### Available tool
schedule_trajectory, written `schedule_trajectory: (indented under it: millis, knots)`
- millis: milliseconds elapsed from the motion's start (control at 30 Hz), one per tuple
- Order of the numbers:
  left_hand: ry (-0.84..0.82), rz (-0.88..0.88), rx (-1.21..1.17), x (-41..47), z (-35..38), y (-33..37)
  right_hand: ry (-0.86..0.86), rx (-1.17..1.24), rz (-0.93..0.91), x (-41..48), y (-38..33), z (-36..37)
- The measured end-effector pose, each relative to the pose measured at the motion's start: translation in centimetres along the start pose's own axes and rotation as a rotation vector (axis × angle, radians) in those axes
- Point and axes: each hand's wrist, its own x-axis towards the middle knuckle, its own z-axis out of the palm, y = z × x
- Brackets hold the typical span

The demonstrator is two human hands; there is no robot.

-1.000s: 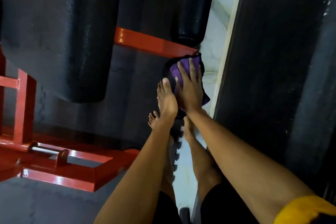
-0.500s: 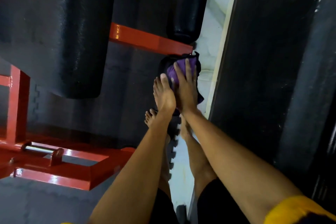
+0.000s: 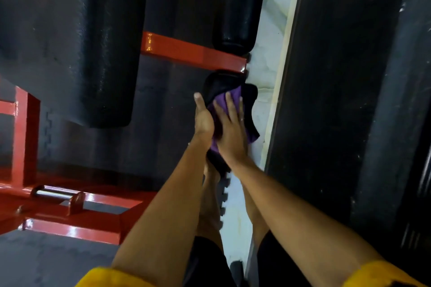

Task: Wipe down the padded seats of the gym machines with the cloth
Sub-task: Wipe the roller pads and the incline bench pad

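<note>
Nearest the camera, two yellow sleeves [image 3: 109, 277] are seen, with both bare forearms stretched forward over dark floor mats [image 3: 35, 263]. The base of a red frame [image 3: 70, 230] lies to the left.

Further out, the two hands are brought together at a lower roller pad [image 3: 218, 82]. The right hand [image 3: 231, 137] is laid flat on a purple cloth [image 3: 234, 96], its fingers straight and spread a little, so that the cloth is pressed against the pad's rounded side. The left hand [image 3: 203, 119] is set along the pad's left edge with one digit pointing forward. Its other fingers are hidden, so it cannot be told whether the pad is gripped or only steadied.

Just beyond the pad, a red crossbar [image 3: 193, 52] is seen, and past it an upper roller pad [image 3: 241, 7], which is touched by nothing. To the left, a large padded seat [image 3: 70, 42] is also left alone.

The task is judged to be partway through, with this one small pad in hand. Whether the upper roller and the large seat have been wiped cannot be read from their surfaces; a faint sheen is visible on the seat, but this is not taken as proof. If they are undone, most of the padded area is left to be covered.
</note>
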Motion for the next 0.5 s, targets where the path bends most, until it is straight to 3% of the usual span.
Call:
schedule_trajectory:
  millis: [100,233,500]
  knots:
    - [0.047,0.099,0.054,0.0,0.5,-2.8,0.015,-0.048,0.023,4.3,0.9,-1.0]
    - [0.056,0.126,0.046,-3.0,0.6,-0.6,0.099,-0.022,0.013,4.8,1.5,-1.0]
    - [0.016,-0.098,-0.006,0.5,-0.9,2.3,-0.003,0.035,-0.046,-6.2,2.9,1.1]
